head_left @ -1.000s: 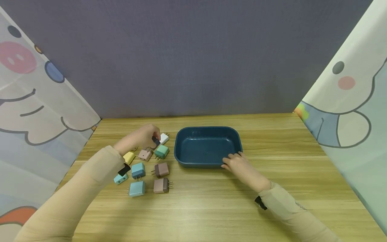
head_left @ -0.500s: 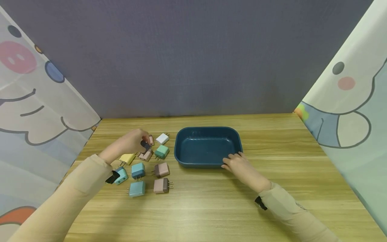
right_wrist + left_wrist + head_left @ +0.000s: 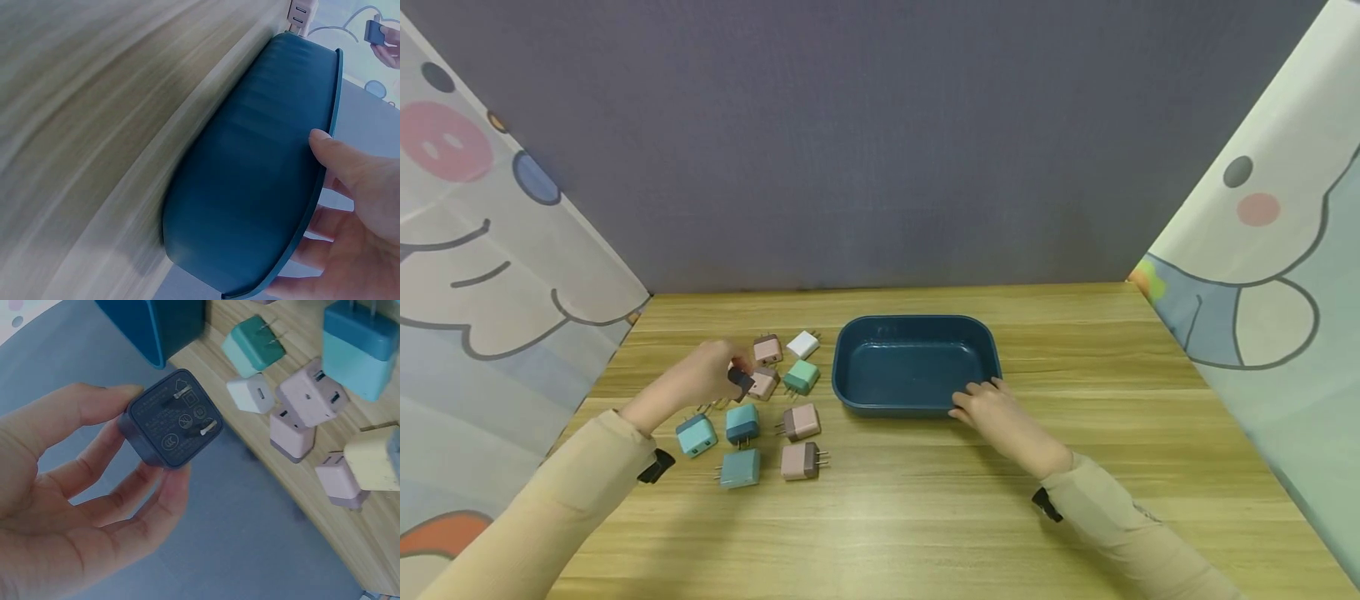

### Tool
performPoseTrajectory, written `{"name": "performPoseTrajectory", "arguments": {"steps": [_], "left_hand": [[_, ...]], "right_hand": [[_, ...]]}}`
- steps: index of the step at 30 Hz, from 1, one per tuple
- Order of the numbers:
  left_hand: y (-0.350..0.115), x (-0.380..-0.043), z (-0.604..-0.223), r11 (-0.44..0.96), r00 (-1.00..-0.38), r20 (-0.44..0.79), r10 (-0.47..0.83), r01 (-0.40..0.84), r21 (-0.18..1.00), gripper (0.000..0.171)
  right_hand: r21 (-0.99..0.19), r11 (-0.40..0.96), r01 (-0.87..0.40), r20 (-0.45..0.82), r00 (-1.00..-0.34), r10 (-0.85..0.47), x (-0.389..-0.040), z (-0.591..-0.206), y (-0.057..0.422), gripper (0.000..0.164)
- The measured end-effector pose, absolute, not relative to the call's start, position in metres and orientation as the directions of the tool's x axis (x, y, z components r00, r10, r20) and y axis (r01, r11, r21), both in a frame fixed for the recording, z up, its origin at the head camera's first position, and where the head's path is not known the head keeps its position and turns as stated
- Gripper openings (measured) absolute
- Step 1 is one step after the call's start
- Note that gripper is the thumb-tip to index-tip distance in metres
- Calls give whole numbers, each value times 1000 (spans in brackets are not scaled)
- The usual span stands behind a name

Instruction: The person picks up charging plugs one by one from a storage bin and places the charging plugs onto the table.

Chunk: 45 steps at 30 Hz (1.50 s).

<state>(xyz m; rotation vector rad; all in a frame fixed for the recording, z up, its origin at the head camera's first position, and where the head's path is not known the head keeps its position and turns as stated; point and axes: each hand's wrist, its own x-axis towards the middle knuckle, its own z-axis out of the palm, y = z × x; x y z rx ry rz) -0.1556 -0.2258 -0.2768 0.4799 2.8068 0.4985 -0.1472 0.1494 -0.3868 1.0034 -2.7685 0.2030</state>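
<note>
My left hand [image 3: 703,377] holds a dark navy charger plug [image 3: 174,420] between thumb and fingers, raised above the left part of the table. Its two metal prongs and printed face show in the left wrist view. Under and beside that hand lie several chargers, among them a pink one [image 3: 767,348], a light blue one [image 3: 696,435] and a yellow one [image 3: 375,459]; the hand largely hides the yellow one in the head view. My right hand [image 3: 1003,417] grips the near right rim of a dark blue plastic basin [image 3: 250,156], thumb against the outer wall, fingers over the edge.
A white charger [image 3: 803,344] and a green charger [image 3: 802,377] lie left of the basin. Nearer to me are two pink-and-brown chargers, one of them [image 3: 801,460] beside a teal charger [image 3: 741,468]. A grey panel [image 3: 880,167] rises behind the wooden table [image 3: 925,508].
My left hand has moved left and nearer to me with the dark charger, uncovering the pink charger at the back. My right hand and the basin have stayed in place.
</note>
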Motion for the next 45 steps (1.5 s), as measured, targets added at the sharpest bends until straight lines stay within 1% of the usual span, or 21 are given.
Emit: {"name": "performPoseTrajectory", "arguments": {"steps": [7,14,20,24,31,39,45], "left_hand": [[-234,-149,-285,898,-921,-169,351,280,339,17],[-241,-142,-292,903,-921,-217,325,233,361,17],[-250,-135,-302,898,-922,-208,327,234,371,19],[-255,-131,-307,911,-924,-233,304,211,355,19],[-264,-121,-315,911,-928,-250,278,172,374,19],[-272,-111,-323,908,-931,-254,262,149,392,19],[-273,-105,-329,916,-932,-272,238,122,383,21]], "right_hand": [[-64,760,-647,227,-751,-620,-148,-388,150,14],[-64,756,-652,232,-746,-624,-149,-389,150,14],[-62,759,-648,234,-749,-620,-148,-388,149,14],[-65,765,-641,225,-756,-614,-148,-388,148,13],[-86,777,-624,193,-775,-601,-147,-388,148,13],[-76,774,-629,208,-769,-605,-147,-389,148,12],[-69,770,-634,220,-763,-608,-148,-390,148,13]]}}
